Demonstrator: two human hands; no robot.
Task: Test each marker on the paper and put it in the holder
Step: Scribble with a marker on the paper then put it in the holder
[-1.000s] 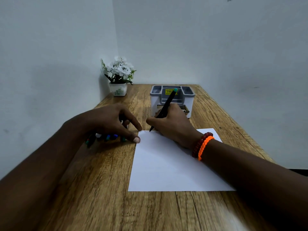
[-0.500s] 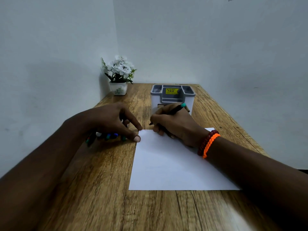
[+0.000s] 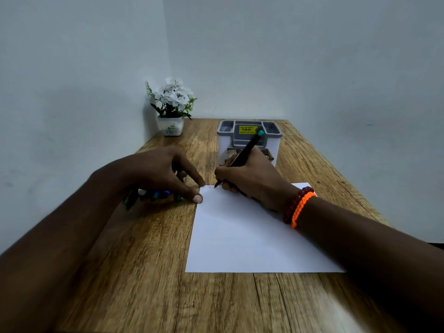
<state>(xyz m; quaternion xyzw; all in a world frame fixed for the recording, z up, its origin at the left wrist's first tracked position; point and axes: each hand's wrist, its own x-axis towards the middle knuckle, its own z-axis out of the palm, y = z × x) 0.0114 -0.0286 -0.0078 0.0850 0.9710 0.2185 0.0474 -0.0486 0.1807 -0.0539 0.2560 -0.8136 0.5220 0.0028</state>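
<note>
Marker (image 3: 245, 152) pinched in right hand (image 3: 249, 179), tip on paper (image 3: 240, 236), long axis tilting toward holder (image 3: 248, 140) just beyond.

The tabletop (image 3: 149, 272) under the grip looks like wood-grain laminate, brown and streaked, with a soft sheen nearest the camera. The paper (image 3: 242, 239) is matt, smooth, white. In the grip, the marker (image 3: 245, 150) has a black plastic-looking barrel with a teal end. Beyond the grip, the holder (image 3: 224, 140) looks like smooth grey-and-white plastic, with a glossy yellow sticker (image 3: 247, 129).
</note>
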